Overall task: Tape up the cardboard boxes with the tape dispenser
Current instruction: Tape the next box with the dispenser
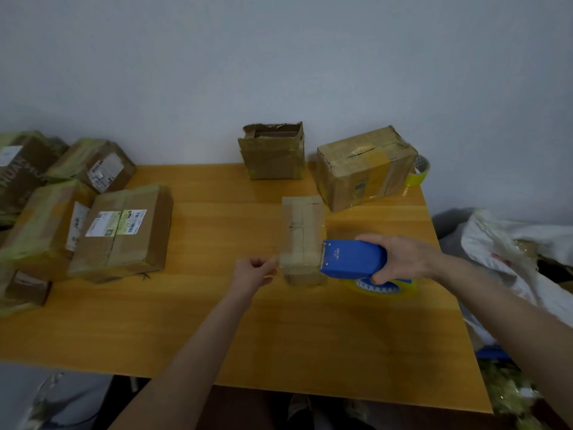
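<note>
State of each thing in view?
small box: closed, partly taped
tape dispenser: against small box's right edge
right grip: holds tape dispenser
left grip: pinches tape end
back box: top open
large box: taped, top torn
spare roll: idle behind large box
left stack: taped shut

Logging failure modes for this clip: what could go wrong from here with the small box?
1. Neither hand presses the small box; the right hand pulling the tape dispenser could drag or tip it.
2. The left hand seems to pinch the tape end beside the box, off the cardboard; it may wrinkle or stick to itself.
</note>
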Available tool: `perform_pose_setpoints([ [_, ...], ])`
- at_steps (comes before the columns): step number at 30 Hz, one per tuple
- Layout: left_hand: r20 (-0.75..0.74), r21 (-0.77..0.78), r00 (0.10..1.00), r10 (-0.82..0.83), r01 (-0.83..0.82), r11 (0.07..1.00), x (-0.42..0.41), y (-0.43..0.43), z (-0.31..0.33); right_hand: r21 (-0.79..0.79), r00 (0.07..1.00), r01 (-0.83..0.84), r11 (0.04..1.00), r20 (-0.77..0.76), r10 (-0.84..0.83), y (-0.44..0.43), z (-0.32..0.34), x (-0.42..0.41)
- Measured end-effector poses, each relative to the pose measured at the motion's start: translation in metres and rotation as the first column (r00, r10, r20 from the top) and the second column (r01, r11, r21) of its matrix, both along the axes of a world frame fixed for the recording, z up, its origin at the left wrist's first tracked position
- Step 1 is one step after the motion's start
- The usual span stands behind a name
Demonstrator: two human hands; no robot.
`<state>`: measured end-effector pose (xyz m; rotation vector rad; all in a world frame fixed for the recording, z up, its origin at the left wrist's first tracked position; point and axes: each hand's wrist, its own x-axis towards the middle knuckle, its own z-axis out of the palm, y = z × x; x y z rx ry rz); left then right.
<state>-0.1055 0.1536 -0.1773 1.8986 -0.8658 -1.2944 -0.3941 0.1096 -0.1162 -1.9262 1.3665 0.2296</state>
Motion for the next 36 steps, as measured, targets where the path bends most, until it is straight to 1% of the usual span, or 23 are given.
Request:
perform_pose_setpoints([
  [3, 0.053, -0.03, 0.998, 0.039, -0.038, 0.999, 0.013, -0.007, 0.003, -0.021, 1.0, -0.006, 1.0, 0.01, 0.006, -0.007, -0.004, 0.017],
  [5, 0.096, -0.041, 0.995, 0.031, -0.027, 0.999, 0.02, -0.011, 0.002, -0.033, 1.0, -0.015, 0.999, 0.024, 0.016, -0.01, -0.006, 0.025],
  [7, 0.182, -0.034, 0.983, -0.029, 0.036, 0.999, 0.026, -0.014, 0.0, -0.036, 0.999, -0.022, 0.999, 0.028, 0.023, -0.013, -0.009, 0.028],
  [8, 0.26, -0.01, 0.96, -0.101, 0.108, 0.994, 0.029, -0.017, -0.001, -0.036, 0.999, -0.027, 0.999, 0.028, 0.028, -0.014, -0.01, 0.028],
  [9, 0.368, 0.05, 0.906, -0.209, 0.205, 0.977, 0.032, -0.019, -0.001, -0.038, 0.999, -0.031, 0.999, 0.029, 0.032, -0.015, -0.012, 0.026],
  [10, 0.493, 0.149, 0.806, -0.328, 0.293, 0.944, 0.035, -0.02, 0.0, -0.04, 0.999, -0.034, 0.999, 0.027, 0.035, -0.016, -0.012, 0.024],
  [11, 0.6, 0.232, 0.688, -0.408, 0.338, 0.912, 0.04, -0.019, 0.0, -0.039, 0.999, -0.033, 0.999, 0.028, 0.035, -0.017, -0.012, 0.022],
  [12, 0.673, 0.254, 0.609, -0.419, 0.341, 0.905, 0.043, -0.017, 0.001, -0.04, 0.999, -0.034, 0.999, 0.024, 0.035, -0.017, -0.012, 0.019],
  [13, 0.738, 0.198, 0.566, -0.369, 0.341, 0.919, 0.043, -0.013, 0.005, -0.046, 0.999, -0.037, 0.998, 0.018, 0.038, -0.018, -0.011, 0.017],
  [14, 0.798, 0.069, 0.535, -0.278, 0.378, 0.923, 0.04, -0.008, 0.008, -0.052, 0.999, -0.038, 0.998, 0.008, 0.039, -0.017, -0.011, 0.015],
  [15, 0.836, -0.079, 0.513, -0.196, 0.465, 0.882, 0.031, -0.003, 0.012, -0.055, 0.999, -0.037, 0.998, 0.0, 0.038, -0.017, -0.013, 0.012],
  [16, 0.854, -0.164, 0.49, -0.177, 0.576, 0.801, 0.017, 0.001, 0.017, -0.055, 0.999, -0.034, 0.998, -0.006, 0.034, -0.017, -0.014, 0.011],
  [17, 0.87, -0.157, 0.434, -0.233, 0.693, 0.704, 0.0, 0.005, 0.022, -0.051, 0.999, -0.032, 0.998, 0.0, 0.032, -0.017, -0.017, 0.01],
  [18, 0.879, -0.089, 0.353, -0.319, 0.78, 0.619, -0.015, 0.008, 0.022, -0.046, 0.999, -0.029, 0.999, 0.014, 0.029, -0.016, -0.018, 0.009],
  [19, 0.875, 0.03, 0.256, -0.411, 0.818, 0.574, -0.027, 0.009, 0.018, -0.041, 0.999, -0.031, 0.999, 0.03, 0.032, -0.016, -0.021, 0.009],
  [20, 0.872, 0.133, 0.169, -0.46, 0.822, 0.554, -0.033, 0.009, 0.012, -0.037, 0.998, -0.037, 0.999, 0.042, 0.038, -0.015, -0.022, 0.01],
  [21, 0.875, 0.201, 0.104, -0.473, 0.811, 0.549, -0.033, 0.008, 0.009, -0.039, 0.998, -0.044, 0.998, 0.046, 0.046, -0.015, -0.023, 0.01],
  [22, 0.879, 0.244, 0.058, -0.473, 0.798, 0.551, -0.03, 0.008, 0.005, -0.048, 0.998, -0.052, 0.998, 0.043, 0.054, -0.015, -0.024, 0.009],
  [23, 0.875, 0.275, 0.031, -0.482, 0.789, 0.55, -0.028, 0.009, 0.003, -0.057, 0.997, -0.062, 0.996, 0.038, 0.064, -0.016, -0.025, 0.008],
  [27, 0.854, 0.324, -0.006, -0.521, 0.789, 0.522, -0.024, 0.01, 0.004, -0.053, 0.993, -0.081, 0.995, 0.08, 0.085, -0.018, -0.022, -0.006],
  [30, 0.847, 0.309, 0.014, -0.531, 0.8, 0.514, -0.023, 0.01, 0.004, -0.046, 0.992, -0.09, 0.995, 0.087, 0.094, -0.018, -0.016, -0.02],
  [33, 0.846, 0.288, 0.034, -0.531, 0.81, 0.511, -0.022, 0.008, 0.004, -0.026, 0.994, -0.11, 0.994, 0.026, 0.111, -0.016, -0.011, -0.034],
  [36, 0.853, 0.27, 0.044, -0.521, 0.816, 0.511, -0.022, 0.007, 0.004, -0.034, 0.982, -0.16, 0.986, -0.109, 0.156, -0.018, -0.007, -0.03],
])
